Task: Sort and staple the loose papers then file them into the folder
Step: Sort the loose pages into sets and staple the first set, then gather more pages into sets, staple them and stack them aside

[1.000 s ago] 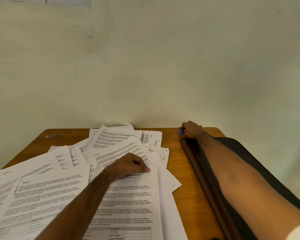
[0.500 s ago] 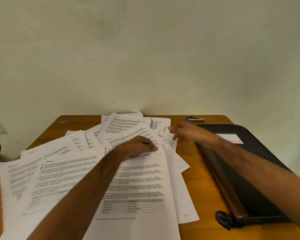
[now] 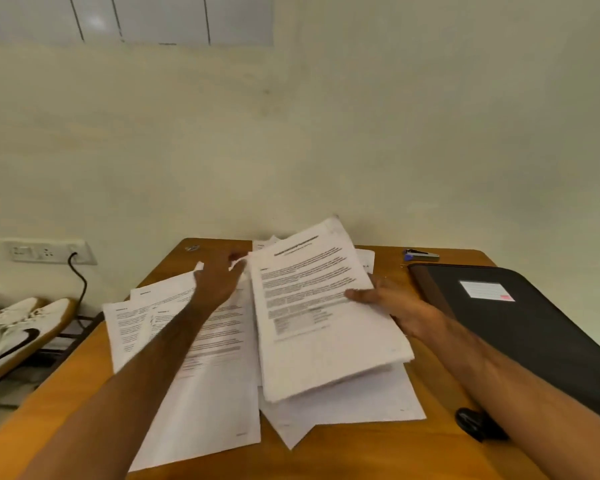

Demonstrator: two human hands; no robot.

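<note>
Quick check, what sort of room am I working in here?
Probably a home room, not an office: a small wooden table against a bare wall, sneakers on a low rack beside it, and a wall socket.

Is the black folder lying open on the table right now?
No, the black folder lies closed and flat at the right of the table, its label facing up.

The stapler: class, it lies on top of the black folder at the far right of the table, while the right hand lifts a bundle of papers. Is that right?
Not quite. In the head view the stapler lies on the bare wooden table, just beyond the far edge of the black folder, not on it. The rest holds: the right hand lifts a bundle of papers.
</note>
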